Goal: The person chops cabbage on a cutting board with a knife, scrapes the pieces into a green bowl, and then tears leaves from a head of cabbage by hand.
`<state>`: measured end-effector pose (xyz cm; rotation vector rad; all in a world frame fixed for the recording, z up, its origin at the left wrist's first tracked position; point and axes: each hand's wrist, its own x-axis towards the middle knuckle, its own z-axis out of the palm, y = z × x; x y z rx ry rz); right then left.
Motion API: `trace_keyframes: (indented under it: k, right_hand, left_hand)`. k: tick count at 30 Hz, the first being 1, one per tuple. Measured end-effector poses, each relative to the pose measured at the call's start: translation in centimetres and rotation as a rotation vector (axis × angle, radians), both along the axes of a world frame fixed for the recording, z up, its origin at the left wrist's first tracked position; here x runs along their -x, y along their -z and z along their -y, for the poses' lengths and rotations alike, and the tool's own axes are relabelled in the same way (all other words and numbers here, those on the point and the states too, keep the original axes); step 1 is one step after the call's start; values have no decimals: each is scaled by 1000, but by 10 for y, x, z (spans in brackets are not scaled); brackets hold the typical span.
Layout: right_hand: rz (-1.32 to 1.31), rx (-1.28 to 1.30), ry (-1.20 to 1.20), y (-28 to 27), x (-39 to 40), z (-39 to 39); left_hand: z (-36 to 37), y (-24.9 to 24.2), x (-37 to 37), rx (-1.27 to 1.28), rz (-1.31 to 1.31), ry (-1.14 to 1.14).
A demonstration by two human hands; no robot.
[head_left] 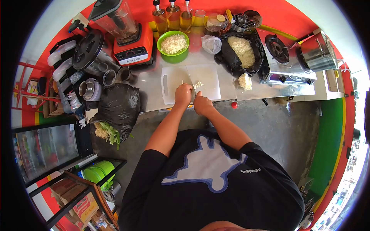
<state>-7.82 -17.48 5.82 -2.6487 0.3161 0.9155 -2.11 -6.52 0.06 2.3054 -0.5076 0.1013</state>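
On a white cutting board at the counter's front edge, my two hands are close together. My right hand is closed around a knife, its handle hidden in the fist and its blade pointing away from me. Just left of the blade, my left hand is curled with its fingertips down on the board; whatever lies beneath them is hidden. Pale shredded pieces, which look like cabbage, lie beyond the blade. Behind the board stands a green bowl filled with similar pale shreds.
A black plastic bag holds more shreds; a pale chunk lies before it. The stove with a pot is right. Left are a red blender and a stuffed black bag. Bottles line the back.
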Motion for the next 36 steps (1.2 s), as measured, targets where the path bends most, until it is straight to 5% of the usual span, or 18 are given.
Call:
trace_keyframes:
  k: [36]
  right_hand:
    - [-15,-26,-12,-1,-17,3]
  left_hand:
    - [-1,-8,2,-5,-82,-13]
